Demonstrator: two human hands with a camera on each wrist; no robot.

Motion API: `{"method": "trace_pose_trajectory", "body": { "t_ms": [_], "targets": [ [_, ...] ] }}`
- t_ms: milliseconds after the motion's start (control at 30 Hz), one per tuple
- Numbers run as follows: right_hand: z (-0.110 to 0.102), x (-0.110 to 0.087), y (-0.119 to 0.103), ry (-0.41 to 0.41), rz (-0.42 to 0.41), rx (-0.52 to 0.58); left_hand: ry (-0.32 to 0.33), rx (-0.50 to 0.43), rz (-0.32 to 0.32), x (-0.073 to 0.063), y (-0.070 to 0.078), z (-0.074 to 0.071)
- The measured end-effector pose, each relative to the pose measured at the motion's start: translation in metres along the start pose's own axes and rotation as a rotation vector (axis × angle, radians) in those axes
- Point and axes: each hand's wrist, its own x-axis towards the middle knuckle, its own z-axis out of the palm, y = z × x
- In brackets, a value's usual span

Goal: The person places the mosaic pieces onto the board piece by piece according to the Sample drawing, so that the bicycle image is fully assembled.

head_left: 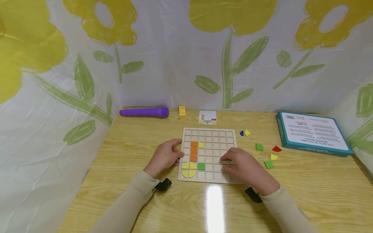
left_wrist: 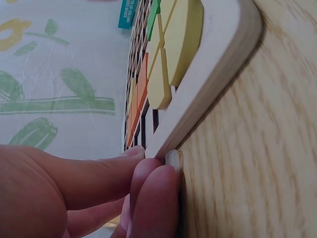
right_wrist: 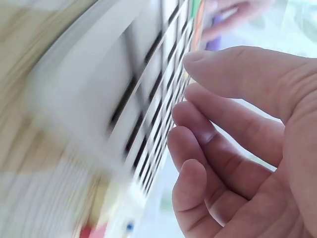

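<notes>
A wooden grid board (head_left: 209,150) lies on the table between the hands. My left hand (head_left: 164,156) pinches the board's left edge, its thumb on top in the left wrist view. Over the right part of the board is my right hand (head_left: 244,165), fingers loosely bent, nothing visible between them in the right wrist view. Three orange squares (head_left: 193,151) form a column on the board, a yellow quarter-circle (head_left: 201,145) beside the top one. Below, several yellow quarter-circles form a yellow disc (head_left: 188,170), next to a green square (head_left: 201,166).
Loose pieces lie right of the board: green squares (head_left: 259,147), a red piece (head_left: 276,149), yellow pieces (head_left: 273,157) and a blue one (head_left: 242,133). Behind it are a pattern card (head_left: 207,117), yellow blocks (head_left: 182,112) and a purple microphone (head_left: 144,112). A teal box (head_left: 314,133) lies right.
</notes>
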Motion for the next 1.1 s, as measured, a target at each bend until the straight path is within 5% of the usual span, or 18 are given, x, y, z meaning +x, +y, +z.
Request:
{"method": "trace_pose_trajectory", "body": {
  "t_ms": [500, 1100],
  "targets": [
    [-0.040, -0.061, 0.082, 0.044, 0.183, -0.080, 0.021, -0.010, 0.003, -0.004, -0.004, 0.000],
    [-0.049, -0.077, 0.110, 0.036, 0.199, -0.070, 0.015, 0.012, 0.028, 0.000, -0.002, 0.003]
  ]
}}
